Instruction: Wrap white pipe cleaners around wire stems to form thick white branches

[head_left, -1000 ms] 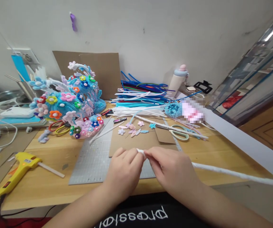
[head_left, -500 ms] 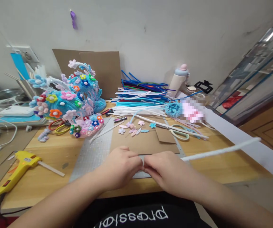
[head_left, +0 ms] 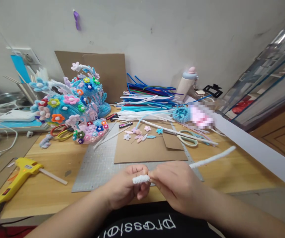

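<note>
Left hand [head_left: 122, 190] cradling white chenille stem [head_left: 141, 179] by cutting mat [head_left: 92, 170], likely steadying its coil, can't tell if fingers clamping; right hand [head_left: 179, 185] pinching stem beside coil, fingertips pressing together

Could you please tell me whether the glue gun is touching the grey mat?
Apart: the head view shows bare tabletop between glue gun and grey mat.
</note>
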The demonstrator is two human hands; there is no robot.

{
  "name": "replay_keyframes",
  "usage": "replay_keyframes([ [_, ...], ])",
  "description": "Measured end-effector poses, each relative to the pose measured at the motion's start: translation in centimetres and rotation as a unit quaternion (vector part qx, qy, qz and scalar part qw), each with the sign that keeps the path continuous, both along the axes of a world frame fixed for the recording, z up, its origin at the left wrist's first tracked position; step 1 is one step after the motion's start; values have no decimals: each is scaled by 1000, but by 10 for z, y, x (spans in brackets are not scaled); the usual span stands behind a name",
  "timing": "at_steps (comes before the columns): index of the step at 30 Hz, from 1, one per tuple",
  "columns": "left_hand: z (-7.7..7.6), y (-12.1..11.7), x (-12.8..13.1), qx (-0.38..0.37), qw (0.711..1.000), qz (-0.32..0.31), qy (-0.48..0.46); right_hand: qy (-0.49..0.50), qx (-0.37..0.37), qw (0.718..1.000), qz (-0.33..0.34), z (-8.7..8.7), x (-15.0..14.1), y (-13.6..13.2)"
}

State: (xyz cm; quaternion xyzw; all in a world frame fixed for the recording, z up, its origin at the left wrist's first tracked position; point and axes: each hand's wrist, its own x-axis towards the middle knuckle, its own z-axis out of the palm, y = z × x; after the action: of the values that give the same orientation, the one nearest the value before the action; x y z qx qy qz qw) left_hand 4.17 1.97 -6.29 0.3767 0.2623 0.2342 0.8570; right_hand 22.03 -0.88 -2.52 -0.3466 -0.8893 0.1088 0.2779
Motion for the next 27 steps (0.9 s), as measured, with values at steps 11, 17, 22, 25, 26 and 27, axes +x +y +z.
replay_keyframes([
  [11,-2,-5,10,115,970,214,-13,219,-282,928,-105,1,-10,8],
  [17,14,-1,-3,262,941,192,93,288,-458,839,-61,12,-4,19],
  [22,32,3,-11,540,793,212,187,305,-579,756,15,26,0,26],
  [25,34,6,-11,523,797,249,172,322,-604,728,41,27,-1,27],
  [26,34,7,-11,506,810,248,163,322,-604,728,43,26,-2,27],
  [27,33,7,-12,490,824,237,158,318,-598,735,41,25,-3,26],
])
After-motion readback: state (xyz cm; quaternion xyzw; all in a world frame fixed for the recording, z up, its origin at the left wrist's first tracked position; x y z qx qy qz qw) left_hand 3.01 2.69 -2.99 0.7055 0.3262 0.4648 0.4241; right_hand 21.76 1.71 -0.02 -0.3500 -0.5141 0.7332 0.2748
